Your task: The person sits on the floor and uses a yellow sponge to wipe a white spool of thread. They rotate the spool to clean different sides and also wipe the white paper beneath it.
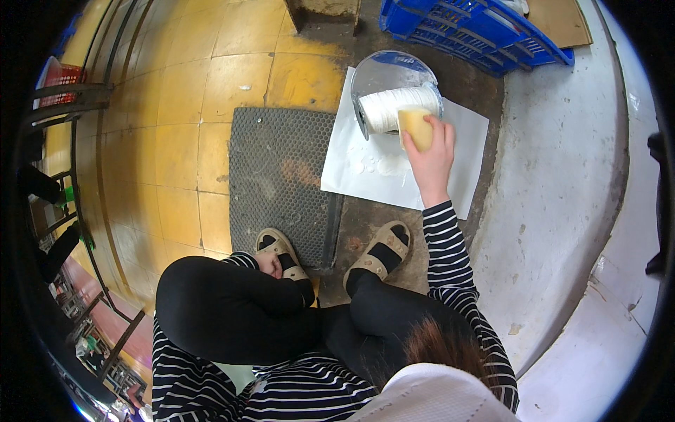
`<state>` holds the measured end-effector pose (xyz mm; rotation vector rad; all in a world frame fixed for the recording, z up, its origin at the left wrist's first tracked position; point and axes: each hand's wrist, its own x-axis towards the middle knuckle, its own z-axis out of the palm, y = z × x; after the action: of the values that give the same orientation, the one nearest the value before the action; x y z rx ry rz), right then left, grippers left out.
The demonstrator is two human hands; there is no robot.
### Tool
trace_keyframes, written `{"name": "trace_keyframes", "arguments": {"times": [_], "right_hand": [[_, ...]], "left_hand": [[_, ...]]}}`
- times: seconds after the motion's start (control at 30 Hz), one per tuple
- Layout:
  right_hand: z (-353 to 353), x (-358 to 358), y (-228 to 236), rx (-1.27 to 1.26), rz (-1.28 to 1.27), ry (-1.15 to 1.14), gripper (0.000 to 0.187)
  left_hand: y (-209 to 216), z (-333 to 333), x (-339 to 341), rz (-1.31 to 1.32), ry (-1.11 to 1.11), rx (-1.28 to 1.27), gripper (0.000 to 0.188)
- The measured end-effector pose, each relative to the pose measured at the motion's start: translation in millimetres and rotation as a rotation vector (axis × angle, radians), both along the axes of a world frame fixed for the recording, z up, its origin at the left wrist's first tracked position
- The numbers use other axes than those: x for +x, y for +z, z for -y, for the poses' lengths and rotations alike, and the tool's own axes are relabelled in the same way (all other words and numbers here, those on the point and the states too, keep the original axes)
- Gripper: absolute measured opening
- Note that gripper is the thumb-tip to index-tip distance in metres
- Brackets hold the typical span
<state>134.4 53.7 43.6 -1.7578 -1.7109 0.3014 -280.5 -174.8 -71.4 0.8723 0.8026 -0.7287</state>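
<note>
My right hand is closed on a pale yellow sponge-like block, holding it against the near right side of a white spool of cord or thread. The spool lies on its side, with a dark flange at its left end. Behind it curves a round, clear-looking rim, partly hidden by the spool. Under them is a white sheet with whitish, wet-looking patches. My left hand hangs past my left knee beside my left sandal; its fingers are mostly hidden.
A dark honeycomb rubber mat lies left of the sheet. At the back right stands a blue plastic crate beside a white wall. A metal rack runs along the left, past yellow floor tiles.
</note>
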Motion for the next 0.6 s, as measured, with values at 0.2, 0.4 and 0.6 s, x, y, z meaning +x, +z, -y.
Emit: {"name": "trace_keyframes", "arguments": {"times": [0.2, 0.4, 0.6], "right_hand": [[26, -2, -17, -0.105, -0.068, -0.027, 0.048], [31, -2, -23, -0.110, -0.038, -0.050, 0.048], [23, 6, -3, -0.093, 0.040, -0.023, 0.046]], "left_hand": [[-2, 0, 0, 0.010, -0.021, 0.059, 0.021], [-5, 1, -3, 0.011, -0.010, 0.035, 0.021], [-10, 5, -5, 0.064, 0.010, 0.012, 0.020]]}}
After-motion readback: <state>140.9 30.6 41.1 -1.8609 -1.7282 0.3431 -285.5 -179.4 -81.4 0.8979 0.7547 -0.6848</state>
